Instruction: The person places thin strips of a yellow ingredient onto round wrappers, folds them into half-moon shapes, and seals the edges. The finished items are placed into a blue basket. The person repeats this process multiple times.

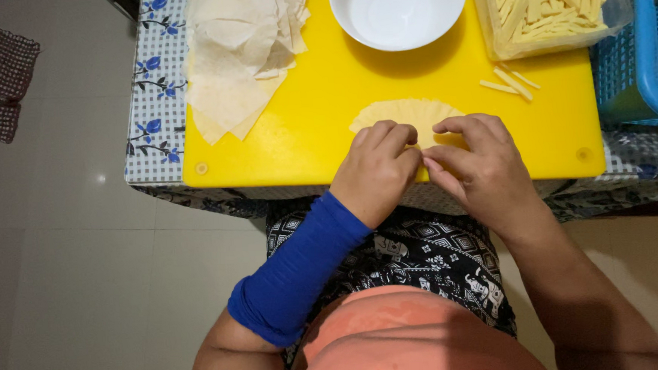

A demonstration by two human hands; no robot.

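Closest to the lens is a peach-coloured top above patterned black-and-white trousers, with a blue sleeve (300, 273) on the left forearm. Both hands meet at the near edge of a yellow cutting board (318, 125): the left hand (377, 171) has its fingers curled under and pressed together on a pale wrapper (408, 113), and the right hand (482, 166) pinches the same wrapper between thumb and forefinger. Whatever is folded inside seems hidden beneath the knuckles. Farther back sit a stack of wrappers (236, 55), a white bowl (398, 9), a clear tub of pale sticks (548, 4), and a few loose sticks (511, 84) beside it.
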